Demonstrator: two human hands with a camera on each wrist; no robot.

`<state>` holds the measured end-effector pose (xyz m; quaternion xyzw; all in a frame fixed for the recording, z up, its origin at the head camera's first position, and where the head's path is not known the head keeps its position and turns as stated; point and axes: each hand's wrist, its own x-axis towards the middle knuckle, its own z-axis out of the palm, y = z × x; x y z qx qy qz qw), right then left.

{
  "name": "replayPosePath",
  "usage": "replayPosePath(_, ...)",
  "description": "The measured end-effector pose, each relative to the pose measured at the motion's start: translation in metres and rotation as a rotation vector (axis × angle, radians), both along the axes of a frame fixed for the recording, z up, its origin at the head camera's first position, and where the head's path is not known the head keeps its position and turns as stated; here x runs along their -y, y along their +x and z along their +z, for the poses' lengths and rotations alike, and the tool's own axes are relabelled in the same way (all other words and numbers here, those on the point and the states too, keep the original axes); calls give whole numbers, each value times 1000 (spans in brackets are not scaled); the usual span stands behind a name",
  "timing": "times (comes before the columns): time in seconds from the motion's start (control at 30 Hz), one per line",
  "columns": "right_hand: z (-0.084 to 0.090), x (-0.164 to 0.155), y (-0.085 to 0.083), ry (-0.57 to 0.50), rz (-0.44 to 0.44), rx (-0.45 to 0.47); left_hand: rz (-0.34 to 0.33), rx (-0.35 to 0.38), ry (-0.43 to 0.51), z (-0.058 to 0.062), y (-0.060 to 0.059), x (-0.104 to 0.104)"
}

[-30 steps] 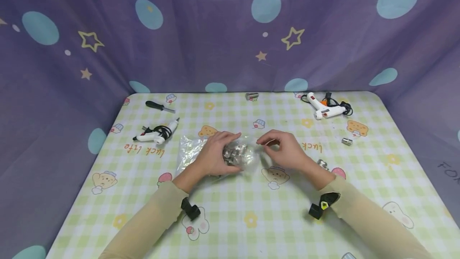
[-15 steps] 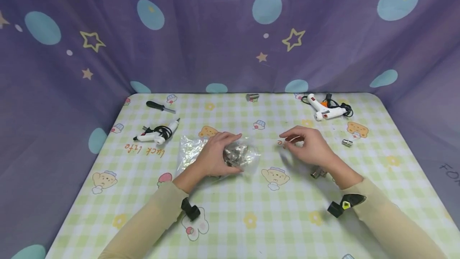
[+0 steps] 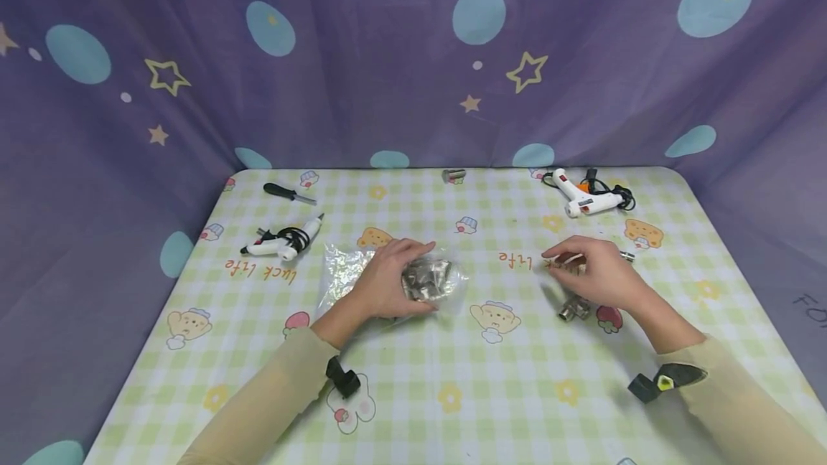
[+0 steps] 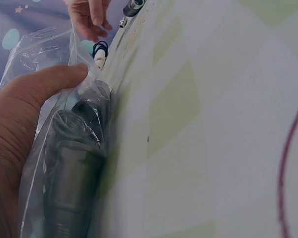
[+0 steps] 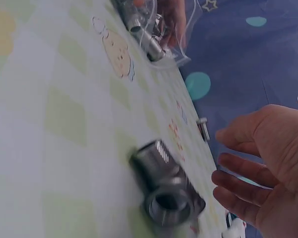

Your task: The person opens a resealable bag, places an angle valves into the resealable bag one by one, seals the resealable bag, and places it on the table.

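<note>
my left hand (image 3: 388, 280) clamps the slippery, heavy bag (image 3: 413, 278); my right hand (image 3: 597, 275) hovers loose-fingered over a hard metal socket (image 3: 573, 307), best pinched across its ribbed sides.

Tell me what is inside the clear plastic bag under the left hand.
The plastic bag holds several silvery metal sockets. The left hand covers part of it, so their number cannot be told.

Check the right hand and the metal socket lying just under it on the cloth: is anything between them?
Nothing visible. The right hand hovers open over the metal socket, and the right wrist view shows only bare tablecloth and air between the fingers and the socket. The bag sits apart, held by the left hand.
</note>
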<state>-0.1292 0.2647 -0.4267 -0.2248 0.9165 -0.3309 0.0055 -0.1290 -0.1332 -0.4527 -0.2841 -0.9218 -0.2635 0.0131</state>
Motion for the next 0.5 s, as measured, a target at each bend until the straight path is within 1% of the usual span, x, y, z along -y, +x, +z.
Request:
replayPosePath(0.3,-2,-23,14,74,20,66,-4,-11,16,-2,0,1)
replayPosePath(0.5,-10,-30,18,92,67,53,-5,-12,24,-3,-1,1)
